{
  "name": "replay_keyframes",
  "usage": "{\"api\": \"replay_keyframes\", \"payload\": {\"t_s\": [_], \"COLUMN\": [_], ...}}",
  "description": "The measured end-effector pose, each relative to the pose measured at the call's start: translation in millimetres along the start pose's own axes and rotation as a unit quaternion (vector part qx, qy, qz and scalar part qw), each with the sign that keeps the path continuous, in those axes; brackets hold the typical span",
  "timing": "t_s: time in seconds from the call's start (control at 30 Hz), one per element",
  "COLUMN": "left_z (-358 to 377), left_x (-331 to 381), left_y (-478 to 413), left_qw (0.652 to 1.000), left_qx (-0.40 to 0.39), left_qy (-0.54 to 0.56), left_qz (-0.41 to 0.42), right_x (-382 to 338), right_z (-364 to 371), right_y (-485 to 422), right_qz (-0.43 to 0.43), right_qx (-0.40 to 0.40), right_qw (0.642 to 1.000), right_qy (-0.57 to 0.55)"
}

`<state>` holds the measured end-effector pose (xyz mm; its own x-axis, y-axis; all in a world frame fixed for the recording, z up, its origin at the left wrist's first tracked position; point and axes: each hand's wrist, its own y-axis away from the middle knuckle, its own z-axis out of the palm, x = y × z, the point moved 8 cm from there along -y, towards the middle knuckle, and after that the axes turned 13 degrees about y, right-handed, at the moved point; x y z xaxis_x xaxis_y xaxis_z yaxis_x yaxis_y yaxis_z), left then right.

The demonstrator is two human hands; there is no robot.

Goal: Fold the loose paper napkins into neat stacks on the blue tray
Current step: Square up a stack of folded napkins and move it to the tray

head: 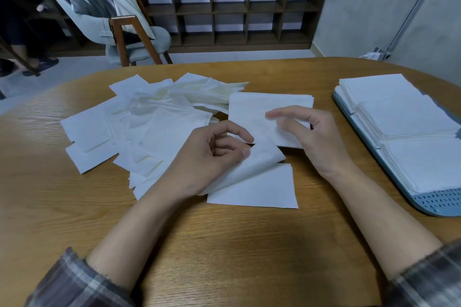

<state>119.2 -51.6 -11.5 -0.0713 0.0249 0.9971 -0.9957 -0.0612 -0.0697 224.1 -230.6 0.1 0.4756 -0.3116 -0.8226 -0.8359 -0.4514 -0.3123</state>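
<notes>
A white paper napkin point(259, 187) lies on the wooden table in front of me, its far half lifted and curling. My left hand point(207, 157) pinches that lifted edge between thumb and fingers. My right hand point(309, 134) hovers just right of it, fingers curled and apart, over a small stack of flat napkins point(252, 112); whether it touches any paper is unclear. A loose heap of unfolded napkins point(149, 127) spreads to the left. At the right, the blue tray point(434, 204) carries stacks of folded napkins point(404, 117).
The oval wooden table point(224, 244) has its far edge just behind the heap. A grey chair point(129, 32) and a dark cubby shelf point(232, 7) stand beyond it. Someone's feet point(37, 62) show at far left.
</notes>
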Motion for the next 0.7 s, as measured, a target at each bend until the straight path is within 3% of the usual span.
{"api": "replay_keyframes", "payload": {"t_s": [0.3, 0.47, 0.6, 0.7], "left_z": [-11.0, -11.7, -15.9, -19.3], "left_x": [7.0, 9.9, 9.8, 7.6], "left_y": [0.2, 0.0, 1.2, 1.5], "left_qw": [0.997, 0.995, 0.990, 0.992], "left_qx": [0.070, 0.080, 0.102, 0.107], "left_qy": [0.021, 0.001, -0.078, -0.064], "left_qz": [0.036, 0.052, 0.058, 0.032], "right_x": [-7.9, 1.2, 6.4, 6.7], "right_z": [14.6, 11.3, 0.9, 0.5], "right_y": [6.3, 3.3, 1.1, 1.7], "right_qz": [-0.011, 0.023, 0.037, 0.040], "right_qx": [-0.077, -0.046, -0.007, -0.008], "right_qw": [0.997, 0.999, 0.999, 0.999], "right_qy": [-0.013, 0.002, 0.003, -0.026]}}
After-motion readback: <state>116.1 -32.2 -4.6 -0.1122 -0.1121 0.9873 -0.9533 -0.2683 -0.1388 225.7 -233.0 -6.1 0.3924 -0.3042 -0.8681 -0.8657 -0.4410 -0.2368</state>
